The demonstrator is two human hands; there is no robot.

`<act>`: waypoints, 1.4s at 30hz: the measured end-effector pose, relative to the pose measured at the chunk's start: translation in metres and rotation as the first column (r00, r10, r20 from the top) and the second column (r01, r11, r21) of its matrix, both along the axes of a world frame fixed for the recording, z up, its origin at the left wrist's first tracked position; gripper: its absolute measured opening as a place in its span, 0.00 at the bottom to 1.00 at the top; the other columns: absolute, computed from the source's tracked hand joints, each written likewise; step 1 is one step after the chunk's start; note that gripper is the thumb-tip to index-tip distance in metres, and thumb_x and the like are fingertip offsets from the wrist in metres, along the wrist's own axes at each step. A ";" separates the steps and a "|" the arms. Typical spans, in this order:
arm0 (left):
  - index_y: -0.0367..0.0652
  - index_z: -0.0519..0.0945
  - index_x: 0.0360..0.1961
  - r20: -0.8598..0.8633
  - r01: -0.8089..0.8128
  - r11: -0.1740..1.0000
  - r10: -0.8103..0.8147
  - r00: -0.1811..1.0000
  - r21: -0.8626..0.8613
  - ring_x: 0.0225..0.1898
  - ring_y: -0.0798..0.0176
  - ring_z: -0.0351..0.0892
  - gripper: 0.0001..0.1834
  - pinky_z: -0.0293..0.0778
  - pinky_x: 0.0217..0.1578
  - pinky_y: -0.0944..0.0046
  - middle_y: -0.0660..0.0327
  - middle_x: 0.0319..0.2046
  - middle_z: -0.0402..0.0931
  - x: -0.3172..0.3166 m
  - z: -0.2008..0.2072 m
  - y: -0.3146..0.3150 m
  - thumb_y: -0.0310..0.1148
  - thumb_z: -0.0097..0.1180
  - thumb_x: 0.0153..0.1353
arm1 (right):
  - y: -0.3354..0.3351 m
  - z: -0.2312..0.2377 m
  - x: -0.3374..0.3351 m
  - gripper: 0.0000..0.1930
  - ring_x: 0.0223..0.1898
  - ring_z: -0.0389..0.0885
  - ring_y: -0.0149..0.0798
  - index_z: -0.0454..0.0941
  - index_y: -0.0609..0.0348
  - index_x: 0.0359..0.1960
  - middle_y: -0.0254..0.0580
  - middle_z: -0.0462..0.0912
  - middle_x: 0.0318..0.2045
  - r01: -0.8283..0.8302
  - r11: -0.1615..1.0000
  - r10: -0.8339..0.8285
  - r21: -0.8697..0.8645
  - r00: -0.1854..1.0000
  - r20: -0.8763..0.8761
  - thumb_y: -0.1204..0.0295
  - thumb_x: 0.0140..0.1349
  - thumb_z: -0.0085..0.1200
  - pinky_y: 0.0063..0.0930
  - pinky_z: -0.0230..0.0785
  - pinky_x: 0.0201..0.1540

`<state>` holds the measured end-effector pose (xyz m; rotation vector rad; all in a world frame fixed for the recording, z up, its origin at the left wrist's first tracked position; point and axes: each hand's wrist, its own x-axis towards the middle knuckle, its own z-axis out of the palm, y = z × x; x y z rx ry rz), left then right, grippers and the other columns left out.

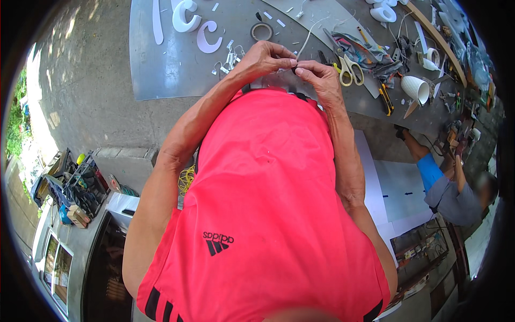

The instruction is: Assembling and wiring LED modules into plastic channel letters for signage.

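Left hand [270, 58] and right hand [323, 76] pinch a thin pale wire [307, 43] by a small dark piece [294, 69], between a grey tape roll [262, 24] and cream-handled scissors [351, 66].

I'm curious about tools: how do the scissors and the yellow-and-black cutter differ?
The scissors have cream handles; the cutter is yellow and black. The scissors spread into two loops; the cutter is one slim bar. The scissors lie beside the right hand, the cutter farther from it. Both lie on the table.
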<state>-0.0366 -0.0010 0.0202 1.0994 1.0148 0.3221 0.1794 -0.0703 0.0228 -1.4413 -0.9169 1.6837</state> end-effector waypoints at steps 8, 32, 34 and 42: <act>0.35 0.87 0.41 -0.105 0.114 0.971 -0.093 0.990 0.212 0.33 0.67 0.82 0.14 0.77 0.37 0.65 0.60 0.31 0.86 0.003 -0.004 0.003 0.37 0.66 0.62 | -0.006 0.002 -0.009 0.07 0.38 0.82 0.25 0.89 0.61 0.41 0.34 0.88 0.35 -0.048 0.994 0.038 0.095 0.994 0.099 0.76 0.61 0.67 0.21 0.73 0.44; 0.33 0.86 0.38 -0.346 0.111 0.894 0.052 0.937 0.434 0.29 0.57 0.86 0.13 0.80 0.34 0.59 0.49 0.27 0.85 0.006 -0.009 -0.009 0.34 0.60 0.58 | -0.012 -0.006 -0.011 0.08 0.37 0.83 0.27 0.88 0.65 0.40 0.36 0.88 0.36 0.085 0.996 -0.082 0.021 0.989 -0.126 0.79 0.58 0.67 0.23 0.76 0.46; 0.36 0.86 0.41 -0.245 0.103 0.929 -0.014 0.969 0.355 0.29 0.64 0.84 0.14 0.80 0.34 0.62 0.54 0.31 0.87 0.000 -0.009 -0.009 0.36 0.61 0.62 | -0.011 -0.003 -0.011 0.09 0.38 0.83 0.27 0.88 0.65 0.40 0.36 0.88 0.36 0.091 0.996 -0.092 -0.015 0.987 -0.132 0.79 0.58 0.68 0.23 0.75 0.47; 0.39 0.85 0.51 0.071 0.024 0.994 -0.016 0.997 -0.111 0.37 0.69 0.82 0.19 0.77 0.37 0.65 0.62 0.41 0.86 -0.006 -0.006 -0.012 0.42 0.64 0.67 | -0.013 -0.022 -0.003 0.09 0.38 0.83 0.29 0.88 0.64 0.42 0.38 0.88 0.35 0.322 0.933 -0.358 -0.162 0.885 -0.298 0.77 0.60 0.68 0.24 0.73 0.46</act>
